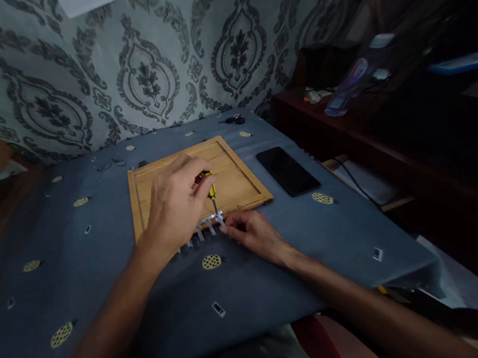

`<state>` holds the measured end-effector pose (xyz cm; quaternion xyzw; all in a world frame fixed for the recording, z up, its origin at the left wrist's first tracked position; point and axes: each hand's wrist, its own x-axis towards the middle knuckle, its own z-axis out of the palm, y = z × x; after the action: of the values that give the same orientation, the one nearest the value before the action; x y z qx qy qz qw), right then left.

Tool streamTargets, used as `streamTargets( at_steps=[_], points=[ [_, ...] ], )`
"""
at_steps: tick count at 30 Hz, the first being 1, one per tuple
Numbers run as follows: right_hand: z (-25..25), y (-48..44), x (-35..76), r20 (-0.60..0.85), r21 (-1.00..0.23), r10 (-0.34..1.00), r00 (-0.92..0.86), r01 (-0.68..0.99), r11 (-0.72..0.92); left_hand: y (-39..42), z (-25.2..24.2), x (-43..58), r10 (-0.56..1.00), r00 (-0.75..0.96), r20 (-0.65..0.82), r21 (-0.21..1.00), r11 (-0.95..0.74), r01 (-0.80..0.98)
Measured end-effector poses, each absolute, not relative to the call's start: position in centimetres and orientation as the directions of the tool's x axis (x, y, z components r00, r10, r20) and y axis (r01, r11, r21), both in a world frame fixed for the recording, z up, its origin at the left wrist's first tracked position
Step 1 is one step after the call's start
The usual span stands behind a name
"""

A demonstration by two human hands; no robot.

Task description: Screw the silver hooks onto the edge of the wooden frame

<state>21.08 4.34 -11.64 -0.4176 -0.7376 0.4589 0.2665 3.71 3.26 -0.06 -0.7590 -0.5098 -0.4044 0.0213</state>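
My left hand (182,194) is closed around the yellow and black handle of a small screwdriver (212,192). The screwdriver points down, its tip at a strip of pale hooks (209,226) along the front edge of a framed wooden board (238,170). With thumb and finger my right hand (254,232) pinches the rightmost hook, just below the tip. Several hooks hang in a row to the left, partly behind my left wrist. The board lies flat on a blue patterned cloth.
A black phone (288,170) lies right of the board. Keys (234,120) and a thin coiled cord (110,164) rest behind it. A plastic bottle (351,81) stands on a dark side table (317,105) at right. A patterned curtain (187,40) hangs behind.
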Motion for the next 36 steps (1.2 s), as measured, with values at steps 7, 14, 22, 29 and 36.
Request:
streamTargets(
  at_steps=[7, 14, 22, 29, 36],
  points=[
    [-11.82, 4.38, 21.09, 0.022, -0.899, 0.862, -0.506, 0.368, 0.239, 3.06, 0.13, 3.40, 0.780, 0.139, 0.610, 0.371, -0.437, 0.819],
    [-11.89, 4.44, 21.07, 0.018, -0.899, 0.858, -0.513, 0.367, 0.238, 3.19, -0.01, 3.66, 0.735, 0.135, 0.664, 0.374, -0.483, 0.791],
    [-11.72, 4.34, 21.08, 0.016, -0.899, 0.862, -0.506, 0.371, 0.234, 3.25, 0.01, 3.70, 0.749, 0.158, 0.643, 0.408, -0.510, 0.757],
    [-11.78, 4.38, 21.07, 0.022, -0.905, 0.856, -0.516, 0.353, 0.236, 3.34, -0.32, 3.76, 0.728, 0.142, 0.670, 0.376, -0.498, 0.781],
    [-12.01, 4.42, 21.14, 0.020, -0.902, 0.856, -0.516, 0.360, 0.238, 3.34, -0.02, 3.56, 0.722, 0.181, 0.667, 0.349, -0.518, 0.781]
  ],
)
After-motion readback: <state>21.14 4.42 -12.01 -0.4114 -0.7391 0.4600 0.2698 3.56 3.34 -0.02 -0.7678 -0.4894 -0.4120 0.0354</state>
